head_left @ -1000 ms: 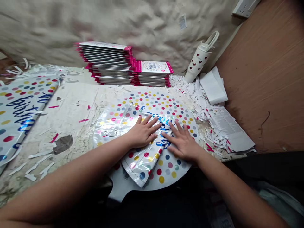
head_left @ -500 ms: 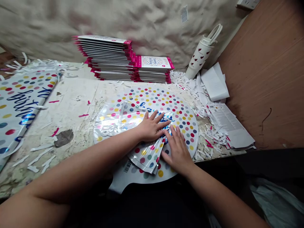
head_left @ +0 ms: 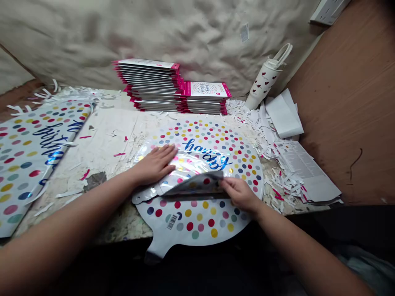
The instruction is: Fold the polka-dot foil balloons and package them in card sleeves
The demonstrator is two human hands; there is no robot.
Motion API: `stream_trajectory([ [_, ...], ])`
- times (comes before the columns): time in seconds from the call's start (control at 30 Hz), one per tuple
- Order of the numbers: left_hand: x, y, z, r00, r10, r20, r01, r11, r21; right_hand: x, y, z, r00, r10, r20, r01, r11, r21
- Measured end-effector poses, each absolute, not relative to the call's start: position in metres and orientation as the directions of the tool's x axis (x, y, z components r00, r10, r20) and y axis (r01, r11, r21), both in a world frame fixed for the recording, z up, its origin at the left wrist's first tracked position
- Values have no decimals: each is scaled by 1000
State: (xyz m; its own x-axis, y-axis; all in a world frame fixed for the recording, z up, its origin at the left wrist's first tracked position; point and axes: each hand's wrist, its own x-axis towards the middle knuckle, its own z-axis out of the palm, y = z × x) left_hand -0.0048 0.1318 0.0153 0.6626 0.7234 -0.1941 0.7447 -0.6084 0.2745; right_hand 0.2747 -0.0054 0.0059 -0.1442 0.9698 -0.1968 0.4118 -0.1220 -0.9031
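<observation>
A round white foil balloon with coloured dots and blue lettering (head_left: 200,224) lies flat at the table's front edge, its neck hanging towards me. On top of it is a folded dotted foil piece (head_left: 194,164). My left hand (head_left: 156,164) rests flat on the left part of the folded foil, fingers fairly straight. My right hand (head_left: 239,192) pinches the right corner of the foil's near flap, which is lifted and shows its darker underside.
Stacks of pink-edged packets (head_left: 151,86) stand by the wall. Beside them are a white tumbler with hearts (head_left: 263,84), paper shreds (head_left: 256,129) and printed sheets (head_left: 304,170). More dotted foil (head_left: 27,160) lies at the left. A wooden panel (head_left: 348,102) borders the right.
My left hand has slid left across the foil. My right hand has closed on the foil's corner, and the near flap is now raised and folded back. The view has shifted slightly.
</observation>
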Motion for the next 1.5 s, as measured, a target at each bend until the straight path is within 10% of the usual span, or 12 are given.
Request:
stream_trajectory([
  [0.17,-23,119,54,327,945,-27,869,-289,401,263,35,7,110,856,-505,241,-516,-822],
  [0.3,14,58,49,629,719,295,668,-695,267,256,50,8,162,789,-592,234,-614,-754],
  [0.47,36,22,7,721,693,8,684,-713,151,264,49,23,232,796,-559,352,-604,-715],
  [0.6,31,29,-1,694,713,-97,716,-671,193,251,27,30,203,977,-71,735,-200,-648],
  [0.73,29,29,4,698,707,-113,712,-671,207,225,3,9,-468,849,245,855,505,-119],
  [0.93,33,31,11,695,701,-160,717,-664,212,231,-3,5,-385,911,151,923,381,57],
  [1.07,29,37,13,685,706,-182,728,-652,213,230,-24,27,-675,617,406,686,726,38],
  [1.13,22,38,11,708,685,-169,704,-667,244,235,-34,27,-663,546,512,613,789,-48],
  [1.33,5,36,8,839,535,-95,530,-767,363,267,-27,-5,-262,902,342,805,400,-439],
  [1.5,2,31,6,908,413,-67,412,-855,315,263,-11,-1,-739,580,343,548,813,-195],
])
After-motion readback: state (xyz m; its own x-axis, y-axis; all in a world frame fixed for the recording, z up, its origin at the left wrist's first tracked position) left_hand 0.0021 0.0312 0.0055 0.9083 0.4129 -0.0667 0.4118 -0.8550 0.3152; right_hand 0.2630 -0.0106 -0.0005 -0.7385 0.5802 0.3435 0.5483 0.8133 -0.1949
